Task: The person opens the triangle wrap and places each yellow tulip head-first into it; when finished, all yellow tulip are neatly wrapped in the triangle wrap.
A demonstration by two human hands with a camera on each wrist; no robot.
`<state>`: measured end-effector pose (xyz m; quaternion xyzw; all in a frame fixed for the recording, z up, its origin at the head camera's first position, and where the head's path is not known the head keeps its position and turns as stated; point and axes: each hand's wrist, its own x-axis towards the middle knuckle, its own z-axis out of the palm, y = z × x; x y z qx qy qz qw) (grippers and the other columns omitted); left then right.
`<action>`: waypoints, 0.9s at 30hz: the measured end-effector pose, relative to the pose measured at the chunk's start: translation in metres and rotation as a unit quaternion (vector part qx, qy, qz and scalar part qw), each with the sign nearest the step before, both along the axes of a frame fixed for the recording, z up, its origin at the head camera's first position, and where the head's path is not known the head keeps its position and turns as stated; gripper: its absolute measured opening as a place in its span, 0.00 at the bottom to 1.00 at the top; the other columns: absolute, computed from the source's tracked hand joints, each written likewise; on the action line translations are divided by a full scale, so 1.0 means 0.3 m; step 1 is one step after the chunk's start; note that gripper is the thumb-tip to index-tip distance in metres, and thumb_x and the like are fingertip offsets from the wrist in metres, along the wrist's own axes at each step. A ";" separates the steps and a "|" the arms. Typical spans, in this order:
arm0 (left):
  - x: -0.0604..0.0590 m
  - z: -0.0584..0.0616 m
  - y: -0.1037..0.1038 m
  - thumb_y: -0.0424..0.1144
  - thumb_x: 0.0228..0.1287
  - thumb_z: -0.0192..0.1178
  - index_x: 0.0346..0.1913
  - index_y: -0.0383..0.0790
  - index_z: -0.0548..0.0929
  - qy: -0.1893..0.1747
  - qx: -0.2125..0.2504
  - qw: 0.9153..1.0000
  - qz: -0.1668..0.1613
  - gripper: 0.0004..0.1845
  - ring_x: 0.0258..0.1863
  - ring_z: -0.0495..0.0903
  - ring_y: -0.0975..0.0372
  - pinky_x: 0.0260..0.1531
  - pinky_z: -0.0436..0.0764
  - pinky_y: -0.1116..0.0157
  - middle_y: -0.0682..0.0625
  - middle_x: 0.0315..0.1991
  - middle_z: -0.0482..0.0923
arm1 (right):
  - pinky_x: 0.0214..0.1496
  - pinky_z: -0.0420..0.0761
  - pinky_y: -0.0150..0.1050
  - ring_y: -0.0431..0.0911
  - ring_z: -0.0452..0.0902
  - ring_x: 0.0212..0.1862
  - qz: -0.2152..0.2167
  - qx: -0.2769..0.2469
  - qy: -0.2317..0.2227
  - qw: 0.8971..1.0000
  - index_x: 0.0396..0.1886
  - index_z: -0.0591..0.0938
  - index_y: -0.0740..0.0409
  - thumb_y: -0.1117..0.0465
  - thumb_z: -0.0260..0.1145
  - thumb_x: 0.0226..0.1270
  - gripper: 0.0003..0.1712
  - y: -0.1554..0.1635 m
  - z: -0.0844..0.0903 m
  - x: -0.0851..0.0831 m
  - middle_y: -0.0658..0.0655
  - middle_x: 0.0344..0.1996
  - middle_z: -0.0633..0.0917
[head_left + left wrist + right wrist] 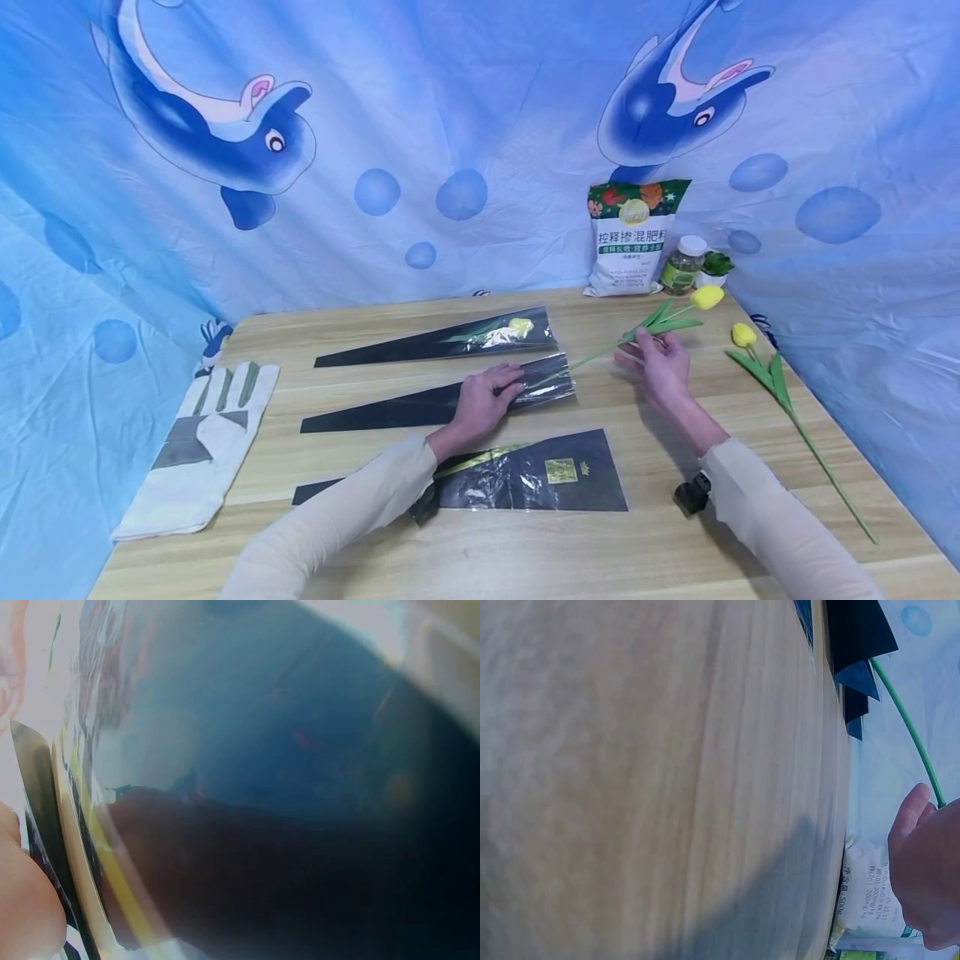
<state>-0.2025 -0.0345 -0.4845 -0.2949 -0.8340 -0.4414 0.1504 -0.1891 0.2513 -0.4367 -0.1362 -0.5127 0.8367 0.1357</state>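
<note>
In the head view my right hand (660,367) pinches a yellow artificial tulip (707,297) by its green stem, just below the leaves. The stem's lower end runs into the wide mouth of the middle black-and-clear flower sleeve (390,408). My left hand (486,400) holds that sleeve near its mouth, between thumb and fingers. Behind it lies another flower sleeve (375,353) with a yellow tulip (521,327) inside. Nearest me is a third black sleeve (525,483) with a gold print, partly covered by my left forearm. The right wrist view shows the green stem (907,720) above the table.
A second loose yellow tulip (744,335) lies along the table's right side. White-and-grey gloves (213,433) lie at the left edge. At the back right stand a fertilizer bag (630,250), a lidded jar (681,267) and a small potted plant (716,267).
</note>
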 end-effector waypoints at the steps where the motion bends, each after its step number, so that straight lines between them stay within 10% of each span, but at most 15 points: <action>1: 0.000 0.000 0.000 0.32 0.60 0.71 0.48 0.32 0.88 0.000 0.000 1.000 0.000 0.14 0.55 0.82 0.49 0.57 0.78 0.53 0.40 0.49 0.85 | 0.44 0.86 0.39 0.45 0.87 0.39 0.000 -0.003 -0.003 1.000 0.48 0.71 0.63 0.63 0.59 0.77 0.09 0.000 0.000 0.000 0.55 0.37 0.87; 13: 0.000 0.008 0.002 0.33 0.61 0.71 0.48 0.33 0.88 0.000 -0.006 1.000 0.002 0.13 0.55 0.82 0.49 0.57 0.78 0.53 0.40 0.50 0.84 | 0.44 0.85 0.38 0.43 0.87 0.32 -0.007 0.006 -0.027 1.000 0.47 0.73 0.62 0.66 0.61 0.75 0.07 0.003 -0.007 0.010 0.52 0.30 0.88; 27: 0.001 0.006 0.002 0.34 0.63 0.70 0.50 0.35 0.88 -0.014 -0.010 1.000 0.000 0.13 0.56 0.81 0.50 0.59 0.77 0.54 0.41 0.52 0.84 | 0.42 0.85 0.43 0.46 0.88 0.31 -0.008 0.073 -0.045 0.996 0.59 0.59 0.56 0.70 0.65 0.70 0.27 0.008 -0.014 0.014 0.52 0.29 0.88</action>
